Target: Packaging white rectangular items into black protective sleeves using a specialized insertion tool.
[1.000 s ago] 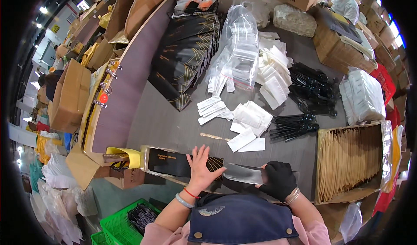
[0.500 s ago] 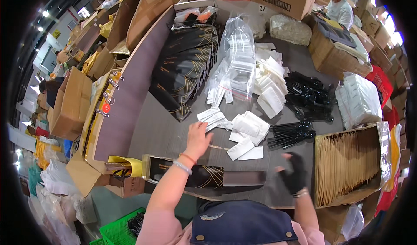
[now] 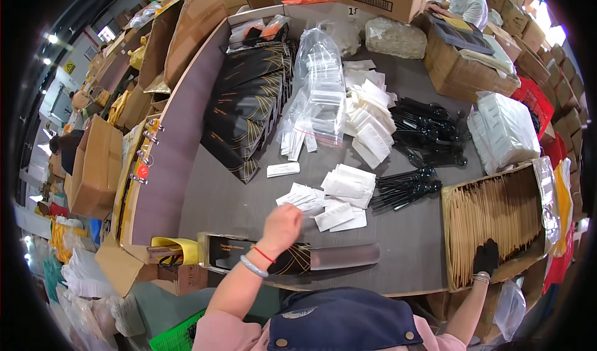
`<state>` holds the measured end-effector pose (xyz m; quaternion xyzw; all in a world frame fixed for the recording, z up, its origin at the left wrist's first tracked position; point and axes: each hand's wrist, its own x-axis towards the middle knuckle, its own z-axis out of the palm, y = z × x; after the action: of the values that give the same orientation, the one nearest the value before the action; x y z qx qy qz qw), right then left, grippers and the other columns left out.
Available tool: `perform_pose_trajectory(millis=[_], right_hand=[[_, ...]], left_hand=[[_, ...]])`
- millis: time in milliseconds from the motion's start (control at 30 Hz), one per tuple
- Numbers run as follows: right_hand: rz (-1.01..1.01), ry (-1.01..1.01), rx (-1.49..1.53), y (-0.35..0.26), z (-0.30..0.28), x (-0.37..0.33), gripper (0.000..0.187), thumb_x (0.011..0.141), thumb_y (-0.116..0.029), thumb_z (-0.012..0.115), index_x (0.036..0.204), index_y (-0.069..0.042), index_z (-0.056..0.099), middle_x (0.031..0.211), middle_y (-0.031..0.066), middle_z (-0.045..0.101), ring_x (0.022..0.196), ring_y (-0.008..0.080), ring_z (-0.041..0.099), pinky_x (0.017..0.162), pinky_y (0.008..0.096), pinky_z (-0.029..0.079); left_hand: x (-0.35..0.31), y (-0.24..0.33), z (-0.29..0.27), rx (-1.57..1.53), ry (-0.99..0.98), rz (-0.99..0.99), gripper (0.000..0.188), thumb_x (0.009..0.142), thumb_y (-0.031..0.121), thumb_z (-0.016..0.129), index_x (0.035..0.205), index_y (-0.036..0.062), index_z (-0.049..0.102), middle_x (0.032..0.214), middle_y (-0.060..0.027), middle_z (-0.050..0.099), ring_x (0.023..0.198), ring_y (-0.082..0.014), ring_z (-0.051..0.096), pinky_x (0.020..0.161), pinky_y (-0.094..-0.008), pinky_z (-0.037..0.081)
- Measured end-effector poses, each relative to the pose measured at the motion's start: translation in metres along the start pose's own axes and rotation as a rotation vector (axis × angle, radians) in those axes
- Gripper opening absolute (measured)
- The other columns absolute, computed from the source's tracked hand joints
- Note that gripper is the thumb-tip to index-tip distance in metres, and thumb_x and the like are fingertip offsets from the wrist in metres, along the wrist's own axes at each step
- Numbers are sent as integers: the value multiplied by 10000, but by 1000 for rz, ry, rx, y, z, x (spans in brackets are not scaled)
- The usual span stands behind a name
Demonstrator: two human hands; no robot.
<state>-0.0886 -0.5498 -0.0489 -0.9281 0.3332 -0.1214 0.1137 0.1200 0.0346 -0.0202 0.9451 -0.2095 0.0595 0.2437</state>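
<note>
Bare and curled into a loose fist, my left hand (image 3: 283,225) is just short of a small pile of white paper packets (image 3: 300,197). Whether anything is pinched in it is hidden. My right hand (image 3: 486,258), in a black glove, rests on the near right part of an open carton (image 3: 445,226) packed with thin tan strips (image 3: 491,226) standing on edge. Its fingertips merge with the dark glove, so their grip is unclear. Below my left hand lies a long black printed sleeve (image 3: 233,249) in a shallow box, beside a grey strip (image 3: 345,256).
Fanned black sleeves (image 3: 242,102) lie at the far left. A clear bag of white packets (image 3: 323,83), loose packets (image 3: 373,127) and black plastic cutlery (image 3: 429,127) cover the middle. Cartons (image 3: 466,71) and a wrapped white bundle (image 3: 502,133) stand right. A co-worker (image 3: 467,6) is behind.
My left hand has come nearer, and white packets now lie closer to me, with one packet left apart. My right hand has moved right from the table onto the carton of strips.
</note>
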Motion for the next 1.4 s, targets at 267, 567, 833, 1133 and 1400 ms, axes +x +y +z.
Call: perform_pose_trajectory(millis=[267, 567, 833, 1133, 1400], right_hand=[[142, 80, -121, 8, 7, -1, 369, 905, -115, 453, 1244, 16, 517, 1238, 231, 587, 1085, 402, 574, 922, 447, 449], [-61, 166, 936, -182, 52, -83, 225, 984, -293, 525, 979, -68, 525, 900, 29, 536, 874, 163, 526, 806, 344, 432], [-220, -10, 706, -266, 66, -2, 255, 831, -155, 700, 1036, -40, 600, 932, 151, 612, 860, 317, 615, 738, 369, 497], [-127, -327, 216, -268, 61, 27, 408, 760, -425, 739, 928, -61, 667, 1040, 176, 603, 1001, 360, 595, 835, 463, 487], [-114, -479, 245, -255, 49, 24, 535, 710, -485, 778, 988, -43, 663, 1070, 188, 603, 1035, 351, 597, 882, 450, 474]], left_hand=[[13, 41, 37, -4, -210, -46, 354, 716, 202, 779, 974, 61, 581, 997, -135, 559, 970, -332, 545, 806, -432, 491], [19, 54, 14, -358, -270, -167, 260, 764, 130, 747, 936, 27, 581, 811, -155, 662, 736, -310, 650, 686, -369, 518], [-33, 69, -6, -156, -398, 207, 281, 678, 145, 762, 943, 138, 669, 829, -75, 601, 837, -288, 553, 733, -423, 444], [-50, 87, -3, -6, -240, 227, 264, 672, 131, 758, 929, 155, 704, 911, -29, 565, 896, -248, 517, 769, -383, 403], [-66, 96, -2, 123, -248, 319, 316, 687, 160, 753, 995, 156, 686, 996, 5, 608, 920, -222, 523, 795, -388, 383]])
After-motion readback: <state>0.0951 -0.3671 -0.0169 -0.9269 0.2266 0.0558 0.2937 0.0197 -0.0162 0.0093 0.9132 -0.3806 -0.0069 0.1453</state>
